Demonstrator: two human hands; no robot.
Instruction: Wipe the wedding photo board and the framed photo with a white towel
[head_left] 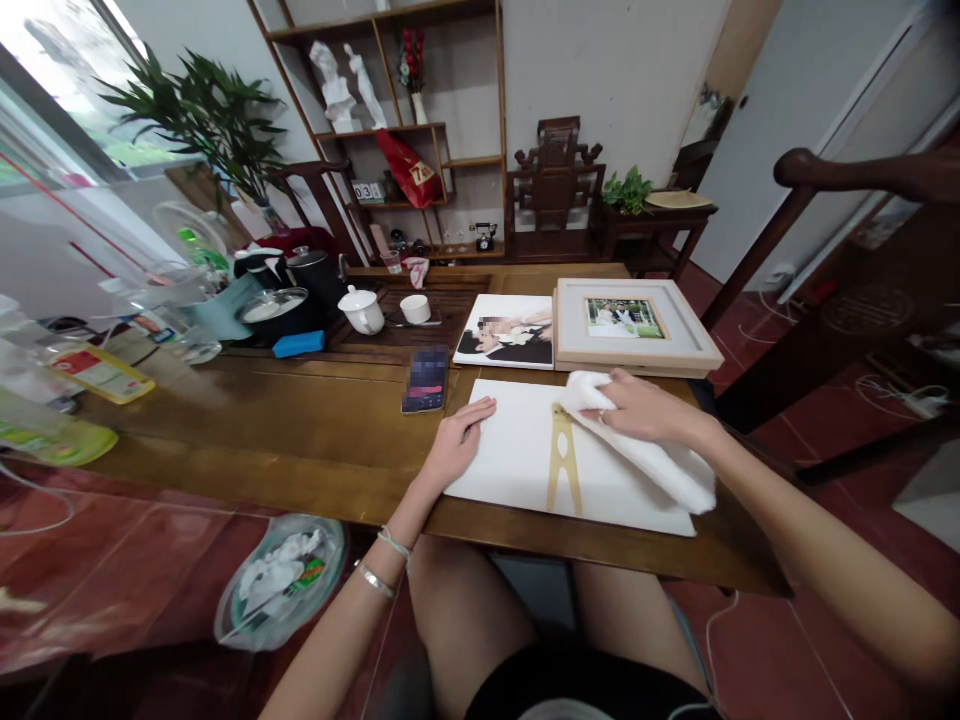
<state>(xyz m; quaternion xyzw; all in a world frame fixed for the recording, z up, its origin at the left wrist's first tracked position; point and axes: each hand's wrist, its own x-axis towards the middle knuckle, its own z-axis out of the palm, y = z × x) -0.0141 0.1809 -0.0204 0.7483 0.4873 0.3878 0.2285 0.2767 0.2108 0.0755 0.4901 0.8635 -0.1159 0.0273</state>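
Note:
A flat white panel [514,450] lies on the table in front of me, with a gold A-shaped stand leg [564,465] flat on its face. My left hand [456,440] rests on the panel's left edge, its fingers stretched out and holding nothing. In my right hand [637,405] is a white cloth [675,475], bunched under the fingers near the top of the stand leg. The cloth's loose end trails over the panel's right side. Just behind the panel are a photo print [504,335] of people and a framed photo [637,350] with a pale wooden frame.
A phone [425,380] lies left of the panel. Beyond it, a white lidded cup [361,310], a small bowl [415,309], a blue block [298,344] and a dark kettle [311,275] stand on the wooden table [300,430]. A lined waste bin [247,560] sits on the floor at left.

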